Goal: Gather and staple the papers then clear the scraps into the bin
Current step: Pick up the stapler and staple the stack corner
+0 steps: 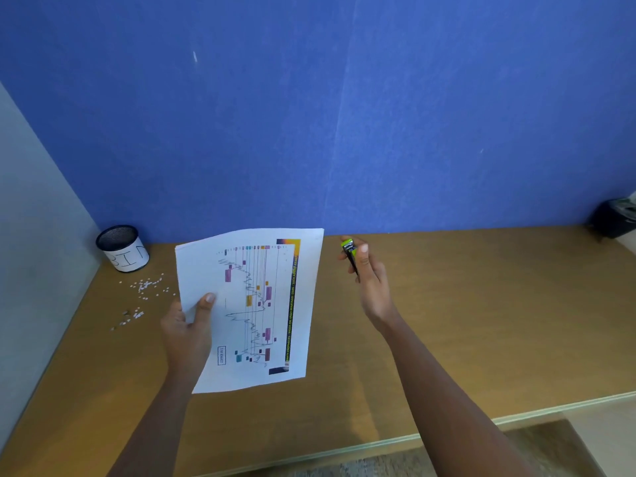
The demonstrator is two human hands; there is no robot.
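My left hand (187, 327) grips the left edge of the papers (272, 304), white sheets with a coloured chart on top, held tilted above the wooden desk (464, 321). To the right of the papers' top corner, my right hand (368, 273) holds a small green and black stapler (349, 251), apart from the sheets. Small white paper scraps (146, 287) lie scattered on the desk left of the papers. A black mesh cup labelled BIN (122, 247) stands in the back left corner, just beyond the scraps.
A blue partition wall (344, 115) runs along the desk's back edge and a grey wall (31, 235) closes the left side. A dark object (614, 216) sits at the far right back corner. The desk's front edge (447, 432) is near me.
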